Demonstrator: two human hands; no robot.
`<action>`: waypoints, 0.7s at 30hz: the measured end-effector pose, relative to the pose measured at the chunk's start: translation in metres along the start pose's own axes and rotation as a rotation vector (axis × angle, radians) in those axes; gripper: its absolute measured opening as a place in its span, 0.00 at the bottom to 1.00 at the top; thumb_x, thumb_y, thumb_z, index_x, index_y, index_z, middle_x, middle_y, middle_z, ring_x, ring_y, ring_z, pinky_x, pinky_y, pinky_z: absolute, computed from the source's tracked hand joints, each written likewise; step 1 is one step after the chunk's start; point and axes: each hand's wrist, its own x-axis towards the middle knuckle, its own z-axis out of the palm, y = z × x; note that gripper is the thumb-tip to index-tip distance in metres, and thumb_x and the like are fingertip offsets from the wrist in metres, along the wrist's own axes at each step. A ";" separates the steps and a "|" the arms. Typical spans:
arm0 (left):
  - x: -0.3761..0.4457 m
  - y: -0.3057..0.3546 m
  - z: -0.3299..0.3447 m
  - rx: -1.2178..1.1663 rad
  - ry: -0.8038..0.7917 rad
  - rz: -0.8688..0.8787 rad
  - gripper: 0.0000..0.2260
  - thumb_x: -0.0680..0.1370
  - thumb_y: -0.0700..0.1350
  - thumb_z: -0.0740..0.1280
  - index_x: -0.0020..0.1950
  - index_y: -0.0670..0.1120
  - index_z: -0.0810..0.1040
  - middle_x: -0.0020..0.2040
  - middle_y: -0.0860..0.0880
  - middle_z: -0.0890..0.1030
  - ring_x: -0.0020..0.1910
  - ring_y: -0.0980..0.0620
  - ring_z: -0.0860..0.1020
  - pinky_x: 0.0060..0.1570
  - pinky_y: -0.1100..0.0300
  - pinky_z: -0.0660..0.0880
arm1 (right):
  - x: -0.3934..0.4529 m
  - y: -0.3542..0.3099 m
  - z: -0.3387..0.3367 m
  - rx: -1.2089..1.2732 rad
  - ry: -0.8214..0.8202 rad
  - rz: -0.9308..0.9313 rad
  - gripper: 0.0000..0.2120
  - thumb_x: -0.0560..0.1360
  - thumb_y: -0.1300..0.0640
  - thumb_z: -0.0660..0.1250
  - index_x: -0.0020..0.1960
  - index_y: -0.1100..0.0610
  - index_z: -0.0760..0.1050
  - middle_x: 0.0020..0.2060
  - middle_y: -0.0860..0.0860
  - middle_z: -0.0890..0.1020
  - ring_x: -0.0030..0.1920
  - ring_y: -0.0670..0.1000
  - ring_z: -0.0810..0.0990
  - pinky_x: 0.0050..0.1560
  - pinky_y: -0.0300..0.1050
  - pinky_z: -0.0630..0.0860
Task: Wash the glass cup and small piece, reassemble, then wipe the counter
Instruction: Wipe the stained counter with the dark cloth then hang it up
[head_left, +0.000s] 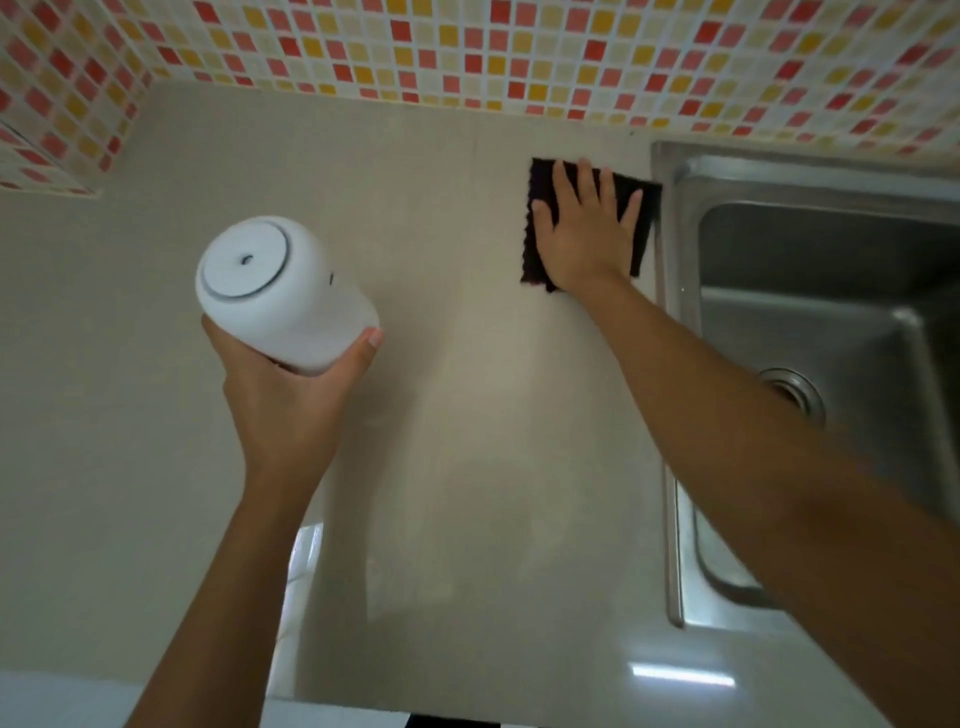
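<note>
Up at the table's (441, 415) far right edge, just beside the sink (810, 322), the right hand (587, 228) presses a dark cloth (535, 249) flat, fingers spread wide and hiding most of it. Meanwhile the left hand (291, 395) grips the white cup (275, 291) above the table; its fingers wrap its lower part, which looks blurred.

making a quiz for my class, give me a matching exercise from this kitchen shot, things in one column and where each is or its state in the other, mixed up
Things:
1. white lidded cup
2. dark square cloth
3. stainless steel sink
4. mosaic tile wall

Places or states:
A. set into the beige counter, at the right
B. behind the counter
C. held off the counter in the left hand
D. flat on the counter under the right hand

Pairs: 1-C, 2-D, 3-A, 4-B
</note>
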 end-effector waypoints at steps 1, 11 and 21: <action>0.000 0.000 -0.002 0.000 0.006 -0.007 0.42 0.66 0.53 0.79 0.73 0.49 0.60 0.63 0.59 0.75 0.58 0.68 0.74 0.54 0.76 0.70 | -0.024 0.004 0.002 -0.004 0.035 0.017 0.28 0.81 0.41 0.43 0.79 0.50 0.52 0.78 0.52 0.55 0.77 0.56 0.51 0.74 0.65 0.43; 0.018 0.015 0.006 -0.083 0.061 -0.022 0.43 0.65 0.51 0.80 0.74 0.49 0.60 0.65 0.57 0.74 0.58 0.68 0.74 0.55 0.76 0.70 | -0.252 0.017 0.004 -0.042 -0.042 -0.115 0.30 0.79 0.41 0.49 0.78 0.51 0.56 0.77 0.53 0.57 0.76 0.59 0.57 0.73 0.66 0.52; 0.006 0.000 -0.016 -0.041 0.103 -0.051 0.40 0.65 0.50 0.79 0.73 0.50 0.63 0.65 0.54 0.75 0.61 0.60 0.75 0.56 0.71 0.73 | -0.017 -0.074 0.012 0.010 0.019 0.272 0.30 0.81 0.44 0.44 0.79 0.55 0.46 0.78 0.57 0.48 0.77 0.61 0.44 0.72 0.67 0.38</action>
